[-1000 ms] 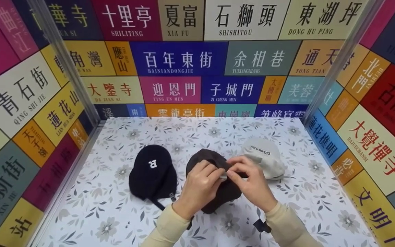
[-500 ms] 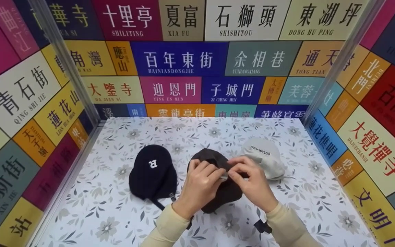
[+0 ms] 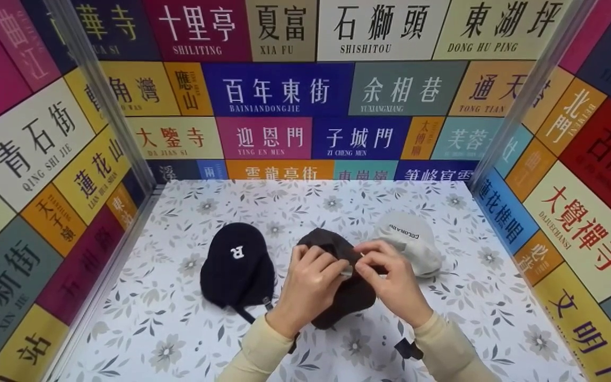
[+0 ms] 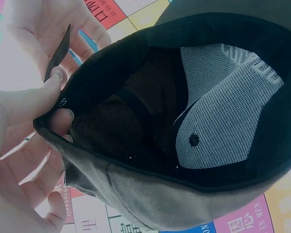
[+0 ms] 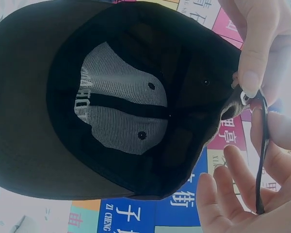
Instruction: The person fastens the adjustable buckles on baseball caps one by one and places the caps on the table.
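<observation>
A dark brown cap (image 3: 345, 302) hangs between both hands, its lining and white mesh (image 4: 223, 111) facing the wrist cameras. My left hand (image 3: 313, 281) pinches the cap's back edge between thumb and fingers, beside a small metal fitting (image 5: 246, 98). A thin dark strap (image 5: 265, 141) runs from that edge to my right hand (image 3: 395, 281), whose thumb and forefinger pinch it close to the fitting. The right hand's other fingers are spread loosely, as the right wrist view shows. Whether the strap passes through the fitting cannot be told.
To the left on the floral table (image 3: 167, 345) lies a black cap (image 3: 236, 265) with a white R and a trailing strap. A pale grey cap (image 3: 417, 244) rests behind the right hand. Colourful sign panels (image 3: 276, 90) wall in the back and sides.
The brown cap and my right hand have shifted very slightly to the right. Both hands keep their hold at the back of the cap.
</observation>
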Tool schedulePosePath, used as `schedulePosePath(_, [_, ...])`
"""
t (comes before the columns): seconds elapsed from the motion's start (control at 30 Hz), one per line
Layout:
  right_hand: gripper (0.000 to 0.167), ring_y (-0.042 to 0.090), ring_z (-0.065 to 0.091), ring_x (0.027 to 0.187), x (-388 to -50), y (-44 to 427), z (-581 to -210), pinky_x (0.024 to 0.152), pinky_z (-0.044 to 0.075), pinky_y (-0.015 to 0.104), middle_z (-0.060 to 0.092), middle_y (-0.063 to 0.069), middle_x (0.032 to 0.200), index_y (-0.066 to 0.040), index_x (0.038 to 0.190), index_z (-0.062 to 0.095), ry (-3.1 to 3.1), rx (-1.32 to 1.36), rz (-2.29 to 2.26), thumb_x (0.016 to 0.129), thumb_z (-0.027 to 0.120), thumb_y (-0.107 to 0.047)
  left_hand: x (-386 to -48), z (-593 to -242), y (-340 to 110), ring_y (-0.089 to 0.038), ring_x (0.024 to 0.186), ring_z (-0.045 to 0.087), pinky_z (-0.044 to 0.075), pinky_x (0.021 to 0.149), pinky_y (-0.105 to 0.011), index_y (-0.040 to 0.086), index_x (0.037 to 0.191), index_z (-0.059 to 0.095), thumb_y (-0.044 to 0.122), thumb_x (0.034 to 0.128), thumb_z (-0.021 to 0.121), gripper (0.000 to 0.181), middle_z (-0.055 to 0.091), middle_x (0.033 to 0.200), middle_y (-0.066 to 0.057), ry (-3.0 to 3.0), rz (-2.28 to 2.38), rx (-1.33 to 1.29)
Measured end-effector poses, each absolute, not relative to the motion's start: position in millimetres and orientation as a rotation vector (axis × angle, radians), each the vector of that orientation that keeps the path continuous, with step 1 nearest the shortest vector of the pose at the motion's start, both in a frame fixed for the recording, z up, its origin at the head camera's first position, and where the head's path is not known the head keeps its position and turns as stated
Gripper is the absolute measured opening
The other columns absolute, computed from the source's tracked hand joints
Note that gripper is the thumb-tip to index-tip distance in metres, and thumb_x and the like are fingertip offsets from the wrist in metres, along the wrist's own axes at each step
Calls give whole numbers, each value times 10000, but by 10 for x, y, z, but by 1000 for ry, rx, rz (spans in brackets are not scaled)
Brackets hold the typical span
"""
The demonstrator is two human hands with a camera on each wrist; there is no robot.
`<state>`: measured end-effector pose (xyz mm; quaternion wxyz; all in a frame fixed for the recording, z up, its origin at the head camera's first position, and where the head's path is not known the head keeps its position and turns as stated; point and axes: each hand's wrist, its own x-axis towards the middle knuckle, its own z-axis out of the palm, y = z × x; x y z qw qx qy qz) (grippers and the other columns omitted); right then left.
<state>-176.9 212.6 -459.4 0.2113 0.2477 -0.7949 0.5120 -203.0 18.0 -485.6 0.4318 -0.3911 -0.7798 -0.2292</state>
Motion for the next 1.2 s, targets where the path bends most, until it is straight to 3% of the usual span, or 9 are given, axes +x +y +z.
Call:
schedulePosePath(0.17, [206,291,618,1028,-1764,2135,-4581,779,524,221,656,182,1118,-113,806,707,-2207,682,1410,867,715,84,-2032,-4861,178,-204,855,575,400,813,-455,153,987,759,198,873,775,124,654,867,29,-1954,-575,-972])
schedulePosePath(0.53, [264,263,618,1012,-1761,2176,-4604,747,526,223,654,141,1133,-165,787,693,-2215,673,1413,867,715,86,-2041,-4879,178,-208,869,571,389,803,-454,156,952,754,168,833,785,124,649,846,36,-1944,-572,-949])
schedulePosePath(0.77, [142,281,622,1027,-1766,2208,-4568,776,520,220,664,134,1155,-99,833,735,-2242,660,1401,896,715,27,-2035,-4874,187,-217,866,570,393,812,-460,143,942,748,172,838,780,113,643,844,29,-1937,-581,-954])
schedulePosePath(0.93, [77,313,620,1076,-1773,2219,-4530,849,499,232,664,101,1207,-78,906,766,-2247,667,1370,902,724,-14,-2032,-4873,188,-219,869,567,395,825,-462,136,944,744,171,853,771,101,639,849,23,-1944,-591,-959])
schedulePosePath(1.2, [153,382,577,1121,-1793,2136,-4624,995,368,314,665,87,1176,-109,790,694,-2232,761,1320,876,738,10,-2028,-4879,210,-208,865,579,402,827,-459,135,949,749,139,840,774,112,642,847,25,-1930,-583,-970])
